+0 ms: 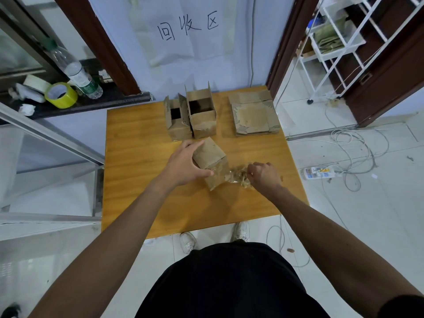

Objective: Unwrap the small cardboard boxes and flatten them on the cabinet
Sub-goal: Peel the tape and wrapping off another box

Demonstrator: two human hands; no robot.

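A small closed cardboard box (212, 162) lies tilted in the middle of the wooden cabinet top (137, 157). My left hand (187, 164) grips its left side, fingers over the top and thumb on the near face. My right hand (263, 174) pinches a crumpled strip of clear tape (238, 177) that still hangs from the box's right face. Two open boxes (179, 118) (202, 115) stand upright side by side at the back. A stack of flattened boxes (253, 114) lies at the back right.
A sill on the left holds a plastic bottle (75, 72), a yellow tape roll (60, 95) and a white tape roll. Cables and a power strip (320, 172) lie on the tiled floor at the right. A white wire rack (332, 42) stands behind.
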